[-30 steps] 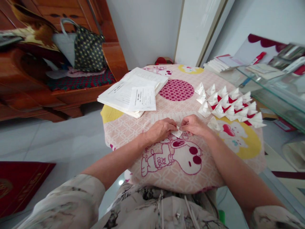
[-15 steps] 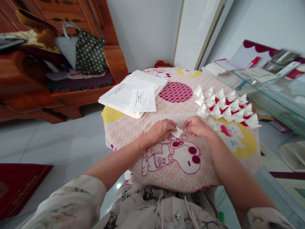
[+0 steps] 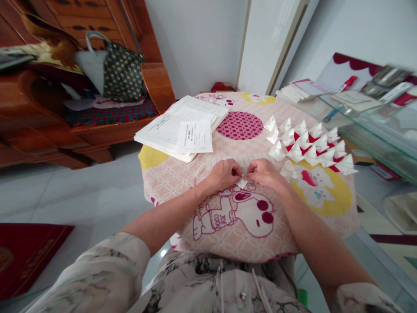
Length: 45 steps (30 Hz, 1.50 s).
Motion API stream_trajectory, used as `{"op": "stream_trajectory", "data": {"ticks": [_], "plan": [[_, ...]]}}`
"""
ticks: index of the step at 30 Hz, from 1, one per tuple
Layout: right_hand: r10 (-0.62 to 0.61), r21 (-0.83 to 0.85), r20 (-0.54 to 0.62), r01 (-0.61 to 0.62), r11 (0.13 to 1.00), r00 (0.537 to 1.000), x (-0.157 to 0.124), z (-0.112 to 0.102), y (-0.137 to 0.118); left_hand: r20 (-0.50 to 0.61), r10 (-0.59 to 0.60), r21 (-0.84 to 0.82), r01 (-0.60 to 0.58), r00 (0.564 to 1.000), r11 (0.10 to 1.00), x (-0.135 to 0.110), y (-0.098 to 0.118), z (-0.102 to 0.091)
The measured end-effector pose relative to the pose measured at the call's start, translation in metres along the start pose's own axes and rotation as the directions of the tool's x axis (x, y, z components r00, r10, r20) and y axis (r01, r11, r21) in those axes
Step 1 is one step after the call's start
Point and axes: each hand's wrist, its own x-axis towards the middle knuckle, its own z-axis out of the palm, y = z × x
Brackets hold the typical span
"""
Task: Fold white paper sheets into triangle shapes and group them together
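Note:
A small folded piece of white paper (image 3: 241,183) is pinched between my two hands, just above the cloth-covered table. My left hand (image 3: 227,174) grips it from the left with thumb and fingers closed. From the right, the fingertips of my right hand (image 3: 261,172) press on its upper edge, close against the left fingertips. Part of the paper is hidden by the fingers. Right of my right hand lies a single folded white paper piece (image 3: 289,171). Beyond it stand rows of pointed folded paper pieces (image 3: 302,141), with red showing between them.
A stack of printed paper sheets (image 3: 182,126) lies at the table's far left. The patterned tablecloth (image 3: 224,234) drapes over the round table. A glass shelf (image 3: 374,126) holding papers and metal containers borders the right side. A wooden bench (image 3: 124,121) with a handbag (image 3: 123,71) stands at left.
My right hand has moved left and its fingertips now meet the left ones at the small paper. The paper shows less between the fingers. The rows of folded pieces are unchanged.

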Motion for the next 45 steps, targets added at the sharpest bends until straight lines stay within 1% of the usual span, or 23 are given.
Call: {"op": "stream_trajectory", "data": {"ticks": [4,8,12,14,16,18,20,22,25,28,31,34,37,39,42,44,45], "plan": [[-0.008,-0.020,-0.015,0.007,1.000,1.000,0.000,0.001,0.001,0.051,-0.093,-0.027,0.094,0.994,0.995,0.004,0.003,-0.001],[-0.005,-0.011,-0.019,0.005,1.000,1.000,-0.001,0.002,0.001,0.083,-0.090,-0.025,0.093,0.992,0.995,0.004,0.003,-0.003],[-0.004,0.023,-0.010,0.005,1.000,1.000,-0.002,0.001,0.001,0.112,-0.004,-0.065,0.011,0.994,0.998,0.001,-0.009,-0.008],[-0.007,0.051,-0.001,0.007,0.999,1.000,-0.003,0.000,0.001,0.148,0.062,-0.144,-0.041,0.987,0.989,0.001,-0.020,-0.012],[-0.015,0.072,0.004,0.014,0.997,1.000,-0.005,-0.002,0.000,0.193,0.127,-0.265,-0.073,0.973,0.961,0.001,-0.030,-0.016],[-0.020,0.078,0.003,0.019,0.997,1.000,-0.005,-0.003,-0.001,0.151,0.152,-0.310,-0.099,0.977,0.946,0.002,-0.036,-0.018],[-0.015,0.078,0.002,0.015,0.997,1.000,-0.006,-0.003,-0.001,0.092,0.151,-0.250,-0.124,0.984,0.960,0.003,-0.034,-0.017],[-0.011,0.085,0.005,0.011,0.996,1.000,-0.006,-0.003,-0.001,0.062,0.155,-0.124,-0.147,0.986,0.981,0.004,-0.027,-0.014],[-0.015,0.105,0.011,0.014,0.994,1.000,-0.005,-0.002,0.001,0.078,0.198,0.029,-0.200,0.977,0.979,0.005,-0.014,-0.009],[-0.004,0.126,0.020,0.002,0.992,1.000,-0.005,-0.001,0.002,0.099,0.215,0.071,-0.222,0.972,0.972,0.006,-0.008,-0.008],[0.030,0.150,0.037,-0.036,0.988,0.999,-0.006,-0.001,0.002,0.106,0.176,0.047,-0.182,0.979,0.982,0.006,-0.008,-0.009],[0.063,0.210,0.060,-0.074,0.975,0.996,-0.008,-0.003,0.001,0.114,0.092,-0.049,-0.087,0.989,0.995,0.005,-0.012,-0.010],[0.067,0.276,0.075,-0.085,0.957,0.995,-0.010,-0.005,0.000,0.079,0.014,-0.219,0.004,0.997,0.976,0.004,-0.016,-0.008],[0.065,0.293,0.059,-0.080,0.953,0.996,-0.012,-0.007,0.000,0.049,-0.024,-0.360,0.040,0.999,0.932,0.005,-0.020,-0.007],[0.050,0.333,0.027,-0.056,0.941,0.998,-0.012,-0.005,0.000,0.054,-0.081,-0.565,0.097,0.995,0.820,0.006,-0.023,-0.004],[0.017,0.385,0.017,-0.022,0.923,1.000,-0.010,-0.002,0.002,0.080,-0.129,-0.644,0.150,0.988,0.750,0.007,-0.022,-0.003],[-0.002,0.408,0.013,-0.003,0.913,1.000,-0.010,0.000,0.003,0.091,-0.147,-0.662,0.170,0.985,0.730,0.007,-0.022,-0.003]]}}
